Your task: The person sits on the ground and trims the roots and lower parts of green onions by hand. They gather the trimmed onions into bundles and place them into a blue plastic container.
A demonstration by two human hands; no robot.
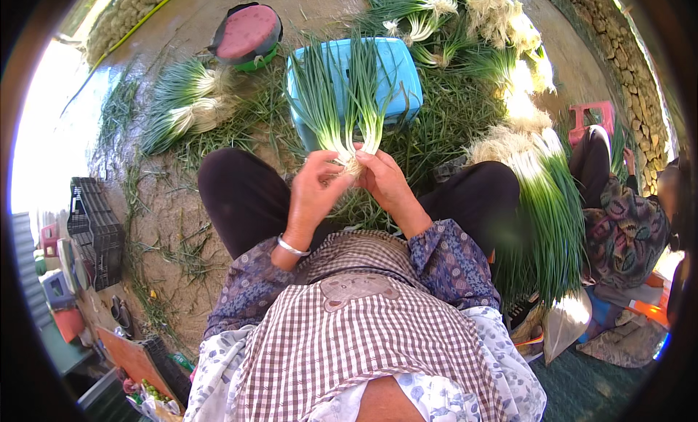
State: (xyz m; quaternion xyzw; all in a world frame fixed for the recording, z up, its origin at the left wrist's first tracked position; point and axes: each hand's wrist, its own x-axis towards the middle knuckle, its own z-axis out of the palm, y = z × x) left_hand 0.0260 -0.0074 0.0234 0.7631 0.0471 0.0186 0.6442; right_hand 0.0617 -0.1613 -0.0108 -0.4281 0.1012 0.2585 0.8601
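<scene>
Between my knees, my right hand [384,176] pinches a small bunch of spring onions [341,116] near the white root ends. The green leaves point away from me and lie over a blue plastic box [406,89]. My left hand [316,190], with a silver bangle on its wrist, is at the roots with bent fingers. It is blurred, and whether it grips any stalk is unclear. Beside my right knee lies a large pile of spring onions [551,198], with the roots towards the far side.
More spring onion bunches [188,113] lie at the far left, others [436,7] at the far right. Loose leaves [452,100] litter the floor. A round red-topped seat [248,32] stands beyond; black crates [95,234] stand left. Another person [627,231] sits at right near a pink stool [591,119].
</scene>
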